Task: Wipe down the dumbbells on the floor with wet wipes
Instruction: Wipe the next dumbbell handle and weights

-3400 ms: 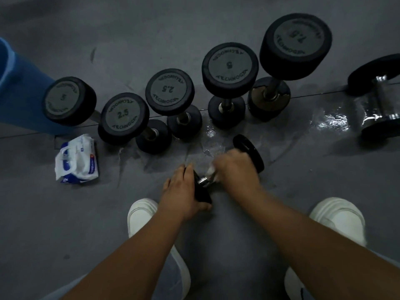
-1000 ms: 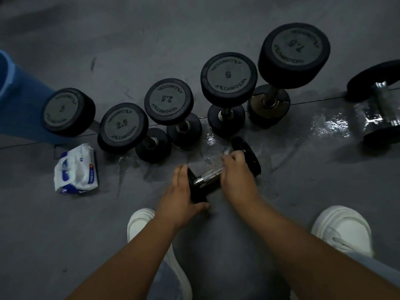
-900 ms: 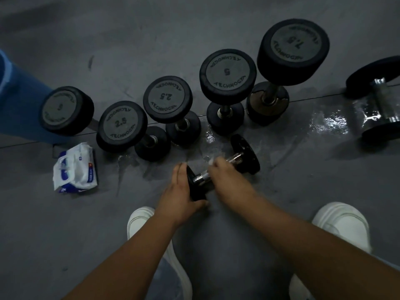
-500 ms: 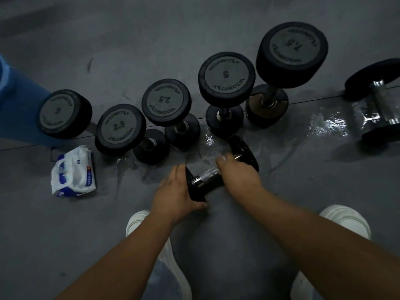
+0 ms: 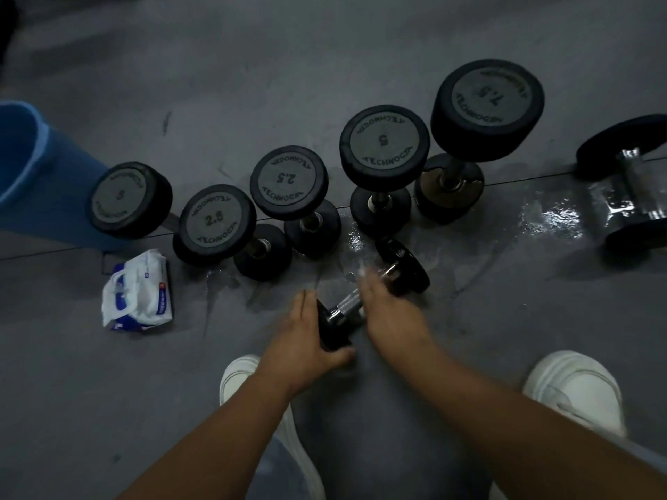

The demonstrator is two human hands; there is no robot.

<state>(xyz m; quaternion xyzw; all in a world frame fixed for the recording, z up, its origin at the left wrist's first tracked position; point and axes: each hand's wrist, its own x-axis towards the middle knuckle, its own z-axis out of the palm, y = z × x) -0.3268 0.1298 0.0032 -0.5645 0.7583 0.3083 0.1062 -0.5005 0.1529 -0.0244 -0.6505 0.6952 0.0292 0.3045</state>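
A small black dumbbell (image 5: 404, 263) with a chrome handle lies on the grey floor in front of me. My left hand (image 5: 305, 341) grips its near head. My right hand (image 5: 388, 308) lies over the handle, blurred, pressing a white wet wipe (image 5: 362, 271) whose edge shows at the fingertips. Behind stand several black dumbbells on end: one at the left (image 5: 130, 198), two marked 2.5 (image 5: 216, 220) (image 5: 288, 178), one marked 5 (image 5: 384, 144) and one marked 7.5 (image 5: 487, 102).
A wet-wipe pack (image 5: 139, 292) lies on the floor at the left. A blue bin (image 5: 32, 175) stands at the far left. Another large dumbbell (image 5: 628, 185) lies at the right beside a wet patch (image 5: 552, 218). My white shoes (image 5: 574, 387) (image 5: 236, 377) flank my arms.
My right hand has slid back and forth along the small dumbbell's handle with the wipe. My left hand has stayed on the near head.
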